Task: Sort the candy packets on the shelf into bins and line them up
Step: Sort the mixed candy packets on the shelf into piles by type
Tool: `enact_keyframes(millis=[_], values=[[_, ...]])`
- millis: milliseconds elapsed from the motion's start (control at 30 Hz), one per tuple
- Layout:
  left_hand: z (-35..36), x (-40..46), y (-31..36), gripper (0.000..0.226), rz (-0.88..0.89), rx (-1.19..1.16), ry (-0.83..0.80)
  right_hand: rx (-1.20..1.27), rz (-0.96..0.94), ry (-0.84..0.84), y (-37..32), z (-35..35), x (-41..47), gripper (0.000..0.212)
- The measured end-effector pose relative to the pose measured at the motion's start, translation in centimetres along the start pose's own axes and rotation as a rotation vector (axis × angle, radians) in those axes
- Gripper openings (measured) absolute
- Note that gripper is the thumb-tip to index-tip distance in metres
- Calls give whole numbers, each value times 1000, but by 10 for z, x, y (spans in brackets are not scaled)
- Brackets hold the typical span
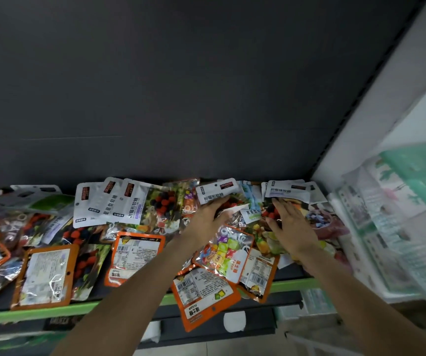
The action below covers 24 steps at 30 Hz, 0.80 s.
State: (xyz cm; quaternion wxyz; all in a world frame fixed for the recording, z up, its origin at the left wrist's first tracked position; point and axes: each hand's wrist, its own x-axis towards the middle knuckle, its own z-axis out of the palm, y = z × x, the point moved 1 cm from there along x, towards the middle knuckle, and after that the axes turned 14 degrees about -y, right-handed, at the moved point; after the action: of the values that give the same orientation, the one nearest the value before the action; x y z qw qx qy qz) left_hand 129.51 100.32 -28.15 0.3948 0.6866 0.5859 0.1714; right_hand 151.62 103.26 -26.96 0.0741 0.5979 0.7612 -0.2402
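Fingers (280,205) of both hands lie flat on heaped candy packets (222,250).

Dark grey back panel (181,86) above shelf, green edge strip (40,313). White wall (386,86) right. Light floor (232,349) below.

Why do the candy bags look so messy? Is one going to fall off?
Yes, they're jumbled. The candy packets lie overlapping at all angles on the dark shelf with the green front edge, some face-down. One orange-bordered packet printed SUGAR hangs over that edge and might slip. Both hands, left hand and right hand, rest on the heap.
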Motion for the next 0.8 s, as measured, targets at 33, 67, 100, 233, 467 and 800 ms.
enact_keyframes(millis=[33, 67, 100, 233, 467, 800], values=[[6, 7, 11, 50, 8, -32, -19, 56, -20, 9, 5, -2, 0, 58], [13, 15, 20, 51, 19, -25, -44, 120, -32, 34, 9, -5, -1, 55], [20, 22, 28, 52, 30, 40, -80, 187, -35, 61, 14, -7, -3, 51], [47, 45, 48, 68, 6, 333, -275, 335, -68, 88, 29, -15, -10, 44], [47, 40, 50, 70, 13, 183, -190, -31, -115, 53, 29, -11, -3, 56], [-39, -48, -45, 81, -527, 405, 360, -189, -369, -106, -83, 13, 20, 64]])
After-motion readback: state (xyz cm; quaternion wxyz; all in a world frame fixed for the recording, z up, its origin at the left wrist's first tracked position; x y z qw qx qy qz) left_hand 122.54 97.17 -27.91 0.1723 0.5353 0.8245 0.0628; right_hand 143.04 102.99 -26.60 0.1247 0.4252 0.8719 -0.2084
